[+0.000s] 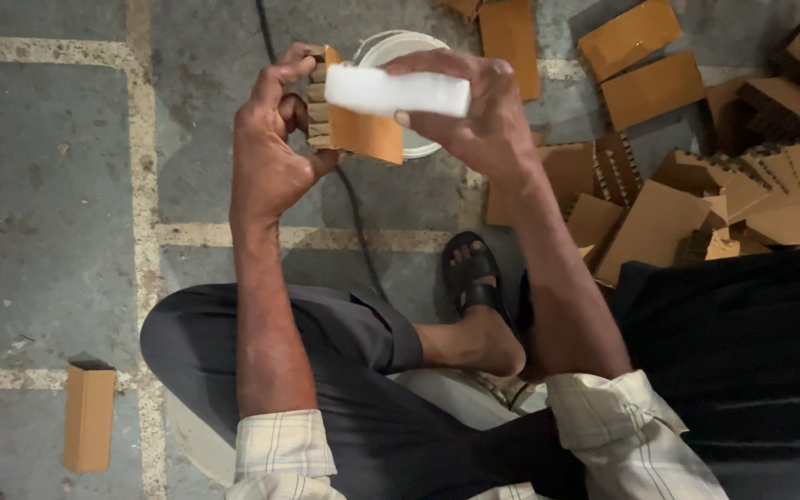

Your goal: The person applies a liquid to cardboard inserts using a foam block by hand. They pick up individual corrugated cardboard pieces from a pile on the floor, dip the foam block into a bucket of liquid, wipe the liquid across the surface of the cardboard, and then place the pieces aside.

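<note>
Head view: a seated person works over a concrete floor (48,185).
Left hand (270,148): fingers curled, gripping a small stack of corrugated cardboard pieces (358,125) held edge-up.
Right hand (474,102): closed around a white block (398,91), pressed across the top of the stack.
Doing it well: probably keep the stack squared and firmly pinched, so the block runs flat along the edges.
White bucket (418,44): on the floor behind the hands; contents hidden.
Cardboard pile (696,185): loose to the right.
Lone cardboard piece (88,417): lower left.
</note>
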